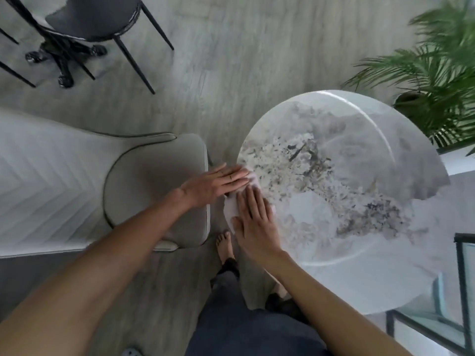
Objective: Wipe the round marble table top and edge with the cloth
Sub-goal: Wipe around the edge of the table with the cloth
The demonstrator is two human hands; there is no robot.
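The round marble table (341,176) fills the right half of the view, white with grey and dark speckled veining. A pale cloth (231,208) lies over its left rim, partly hanging down the edge. My left hand (218,183) lies flat with fingers together on the cloth's upper part at the rim. Just below it, my right hand (254,222) presses flat on the cloth, fingers pointing away from me. Most of the cloth is hidden beneath both palms.
A beige cushioned chair (154,191) stands close to the table's left side. My bare foot (225,244) is on the wood floor between them. A potted palm (431,80) is at the far right, a dark chair (95,19) far left, and a glass panel (462,291) near right.
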